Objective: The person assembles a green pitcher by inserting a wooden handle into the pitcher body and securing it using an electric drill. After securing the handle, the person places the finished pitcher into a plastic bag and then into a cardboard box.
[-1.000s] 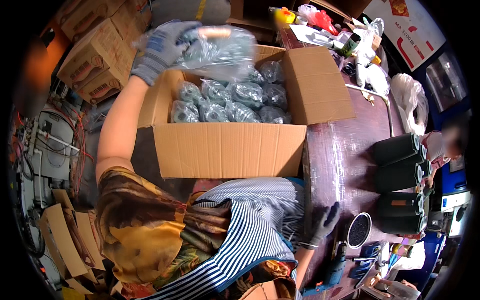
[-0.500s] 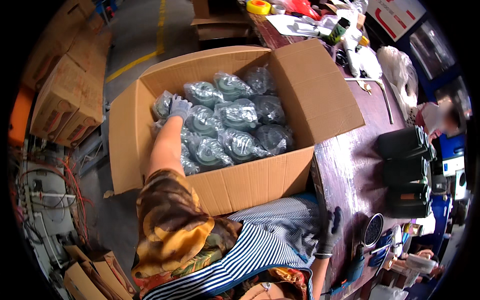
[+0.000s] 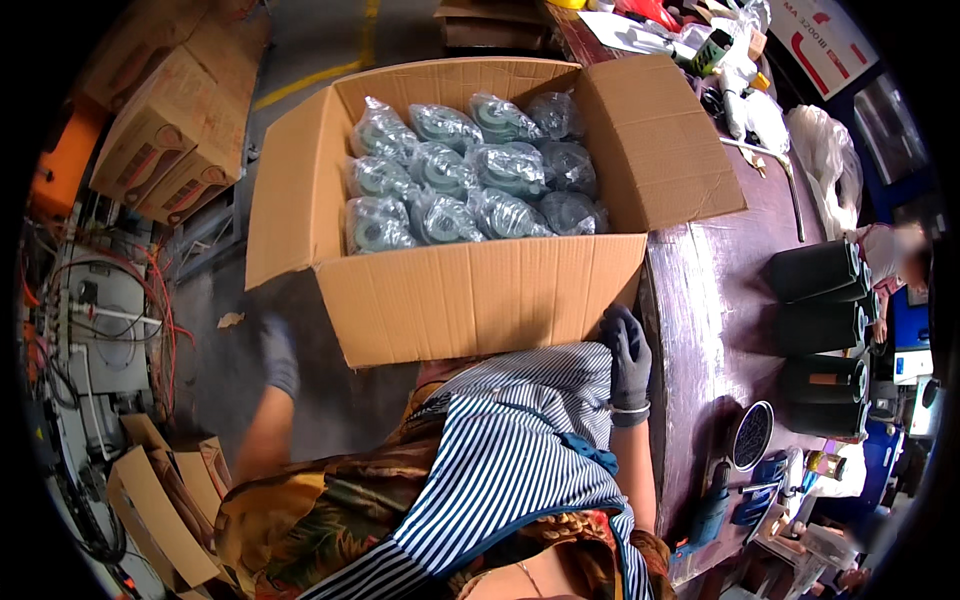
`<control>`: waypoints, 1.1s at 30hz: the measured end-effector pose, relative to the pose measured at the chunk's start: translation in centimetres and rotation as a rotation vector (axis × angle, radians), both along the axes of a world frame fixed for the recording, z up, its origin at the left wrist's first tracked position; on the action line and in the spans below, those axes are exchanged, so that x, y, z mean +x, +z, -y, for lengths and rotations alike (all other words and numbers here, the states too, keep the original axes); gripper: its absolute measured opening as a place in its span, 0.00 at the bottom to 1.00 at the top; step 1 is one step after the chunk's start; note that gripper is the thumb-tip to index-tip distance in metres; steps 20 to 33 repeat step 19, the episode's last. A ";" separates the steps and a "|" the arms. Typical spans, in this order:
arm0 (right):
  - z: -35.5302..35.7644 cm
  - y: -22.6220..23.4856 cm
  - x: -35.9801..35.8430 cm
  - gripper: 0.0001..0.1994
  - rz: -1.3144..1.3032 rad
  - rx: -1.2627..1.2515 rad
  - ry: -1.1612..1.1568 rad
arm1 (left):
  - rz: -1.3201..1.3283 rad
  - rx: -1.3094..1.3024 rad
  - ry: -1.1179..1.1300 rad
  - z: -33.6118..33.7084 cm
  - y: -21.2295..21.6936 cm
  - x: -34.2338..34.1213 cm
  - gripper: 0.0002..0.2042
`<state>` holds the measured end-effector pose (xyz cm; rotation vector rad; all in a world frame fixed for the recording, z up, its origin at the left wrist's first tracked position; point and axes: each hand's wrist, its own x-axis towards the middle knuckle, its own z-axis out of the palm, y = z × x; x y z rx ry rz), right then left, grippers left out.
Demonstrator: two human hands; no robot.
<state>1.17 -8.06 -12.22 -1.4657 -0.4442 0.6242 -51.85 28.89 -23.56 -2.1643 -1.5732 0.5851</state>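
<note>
A large open cardboard box point(image 3: 480, 310) stands in front of me. Several green round parts, each wrapped in clear plastic bags, lie in rows inside it; one wrapped part point(image 3: 383, 223) sits in the near left corner. My left hand point(image 3: 278, 355), in a grey glove, hangs outside the box over the floor, left of its front wall. Motion blurs its fingers, and I see nothing held in it. My right hand point(image 3: 627, 355), gloved in grey with dark fingertips, is by the box's near right corner at the table edge. Its fingers are apart and slightly bent, with nothing visible in them.
The dark table point(image 3: 700, 300) runs along the right, bearing several black cylinders point(image 3: 815, 275), a power drill point(image 3: 712, 510) and a round dish of small dark pieces point(image 3: 752, 436). Stacked cartons point(image 3: 165, 150) stand at far left, cables and machinery point(image 3: 110, 330) below them. A person is at far right.
My left hand has come out of the box and dropped to its left side. My right hand has moved from the table to the box's near right corner. The view has shifted.
</note>
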 end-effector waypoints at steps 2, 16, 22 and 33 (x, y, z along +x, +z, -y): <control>0.3 2.3 -0.5 0.19 0.011 0.086 0.044 | 1.199 -0.511 0.434 6.2 -0.4 6.2 0.23; -2.1 12.5 -1.2 0.31 1.701 -0.448 -0.137 | 2.042 -1.025 0.507 -4.9 2.0 9.6 0.37; -3.2 12.9 -1.6 0.35 1.671 -0.346 -0.114 | 2.838 -0.539 0.022 -9.5 2.8 8.3 0.40; -3.2 12.9 -1.6 0.35 1.671 -0.346 -0.114 | 2.838 -0.539 0.022 -9.5 2.8 8.3 0.40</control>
